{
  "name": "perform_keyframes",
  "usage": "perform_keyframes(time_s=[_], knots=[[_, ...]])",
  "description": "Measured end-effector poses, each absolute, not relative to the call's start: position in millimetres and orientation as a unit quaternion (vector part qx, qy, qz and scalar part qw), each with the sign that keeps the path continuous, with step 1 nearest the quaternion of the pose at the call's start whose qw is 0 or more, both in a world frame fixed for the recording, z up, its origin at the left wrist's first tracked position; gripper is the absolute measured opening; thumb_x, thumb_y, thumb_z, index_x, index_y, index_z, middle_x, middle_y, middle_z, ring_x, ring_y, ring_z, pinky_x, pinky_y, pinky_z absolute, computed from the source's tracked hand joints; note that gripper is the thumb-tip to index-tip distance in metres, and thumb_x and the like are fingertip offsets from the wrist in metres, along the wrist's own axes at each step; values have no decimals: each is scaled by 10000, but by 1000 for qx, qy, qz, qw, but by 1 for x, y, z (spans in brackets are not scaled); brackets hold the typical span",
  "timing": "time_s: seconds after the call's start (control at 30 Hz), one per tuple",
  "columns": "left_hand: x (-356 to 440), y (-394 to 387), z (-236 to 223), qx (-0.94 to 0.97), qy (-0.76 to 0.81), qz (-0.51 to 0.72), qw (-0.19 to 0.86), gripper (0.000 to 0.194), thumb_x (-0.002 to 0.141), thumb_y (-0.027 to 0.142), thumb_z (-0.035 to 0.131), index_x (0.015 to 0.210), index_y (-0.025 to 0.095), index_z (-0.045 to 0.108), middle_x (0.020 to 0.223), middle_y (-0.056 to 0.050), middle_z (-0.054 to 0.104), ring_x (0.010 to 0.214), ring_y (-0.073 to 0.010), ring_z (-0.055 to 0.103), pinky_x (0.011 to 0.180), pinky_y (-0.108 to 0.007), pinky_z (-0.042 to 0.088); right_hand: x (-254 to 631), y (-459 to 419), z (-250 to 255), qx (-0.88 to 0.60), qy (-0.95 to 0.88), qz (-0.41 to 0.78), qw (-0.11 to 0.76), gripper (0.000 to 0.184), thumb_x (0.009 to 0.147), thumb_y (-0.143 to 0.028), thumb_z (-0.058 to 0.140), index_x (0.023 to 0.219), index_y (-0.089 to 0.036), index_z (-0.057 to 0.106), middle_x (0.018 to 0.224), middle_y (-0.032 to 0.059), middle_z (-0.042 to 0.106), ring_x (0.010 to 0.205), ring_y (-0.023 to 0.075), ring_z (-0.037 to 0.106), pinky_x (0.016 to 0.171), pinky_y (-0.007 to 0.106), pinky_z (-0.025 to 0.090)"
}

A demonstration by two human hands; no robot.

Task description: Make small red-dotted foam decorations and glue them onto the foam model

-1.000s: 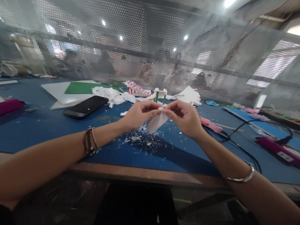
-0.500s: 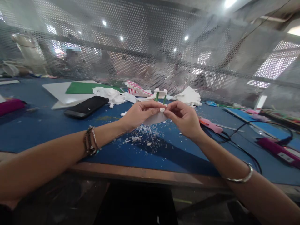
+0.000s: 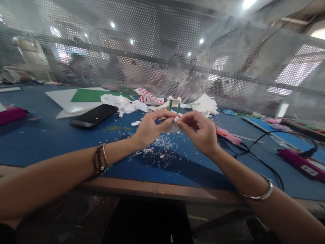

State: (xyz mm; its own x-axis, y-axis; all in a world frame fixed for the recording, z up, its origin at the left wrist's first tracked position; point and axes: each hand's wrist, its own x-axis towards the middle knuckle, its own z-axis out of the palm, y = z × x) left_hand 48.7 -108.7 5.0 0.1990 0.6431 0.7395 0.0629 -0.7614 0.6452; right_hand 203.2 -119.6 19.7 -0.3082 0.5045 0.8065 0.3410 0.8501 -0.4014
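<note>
Both the left hand (image 3: 149, 128) and the right hand (image 3: 203, 130) pinch the small white piece (image 3: 174, 127) between them above the white scraps (image 3: 148, 150) on the worktop (image 3: 38, 139), where light, even fingertip pressure should serve best, since such thin-looking material could tear.

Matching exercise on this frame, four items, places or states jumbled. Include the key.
Things
1. phone
2. white sheet
3. bangle
4. white scraps

Places and states
A. scattered on the blue table, nearer the wearer than the fingertips
B. silver, worn around the right arm
C. pinched between the fingers of the left hand and the right hand
D. dark, lying flat at the left

Pairs: 1-D, 2-C, 3-B, 4-A
</note>
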Motion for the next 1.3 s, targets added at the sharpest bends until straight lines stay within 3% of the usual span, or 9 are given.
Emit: perform_keyframes(time_s=[0.17,0.5,0.7,0.87,0.97,1.13,1.3], knots=[[48,-111,4,761,238,573,189,172,719,237,592,872,184,649,945,-59,658,901,-159,571,822,-290,431,205,-118,20,-259,-805,81,527,25,727,-158,551,714,-171,534,661,-29,583,592,64,560,544,183,458],[43,-109,9,792,250,551,86,170,762,220,543,890,163,640,893,-64,673,829,-144,586,745,-267,451,206,-115,18,-249,-829,88,494,82,750,-137,504,799,-175,558,758,-1,607,697,88,589,598,198,489],[42,-104,13,781,247,557,141,154,759,231,546,857,155,636,842,-34,680,756,-121,605,660,-212,478,202,-116,16,-243,-803,119,531,129,745,-142,524,838,-207,464,758,-18,548,711,80,572,570,174,478],[42,-104,12,778,234,560,165,130,741,211,568,830,151,642,837,-34,680,766,-115,607,674,-197,479,205,-118,18,-200,-852,-77,477,89,749,-132,533,796,-207,524,743,-6,581,681,94,558,647,234,476],[42,-102,10,767,230,562,207,116,727,215,582,795,144,644,800,-34,678,727,-109,608,641,-189,483,206,-120,21,-192,-859,-129,457,112,751,-115,531,814,-197,574,763,13,622,709,103,573,646,234,472],[44,-99,9,730,233,561,313,114,696,226,610,757,133,635,733,-33,675,672,-116,613,611,-215,493,205,-120,23,-232,-845,-79,475,127,758,-140,528,821,-209,615,785,3,651,719,107,587,651,250,475],[44,-99,10,712,240,559,351,100,690,217,613,749,139,630,759,-38,678,722,-129,615,662,-242,492,209,-122,32,-245,-843,18,478,146,752,-108,514,785,-198,624,772,7,632,731,115,576,631,255,469]])
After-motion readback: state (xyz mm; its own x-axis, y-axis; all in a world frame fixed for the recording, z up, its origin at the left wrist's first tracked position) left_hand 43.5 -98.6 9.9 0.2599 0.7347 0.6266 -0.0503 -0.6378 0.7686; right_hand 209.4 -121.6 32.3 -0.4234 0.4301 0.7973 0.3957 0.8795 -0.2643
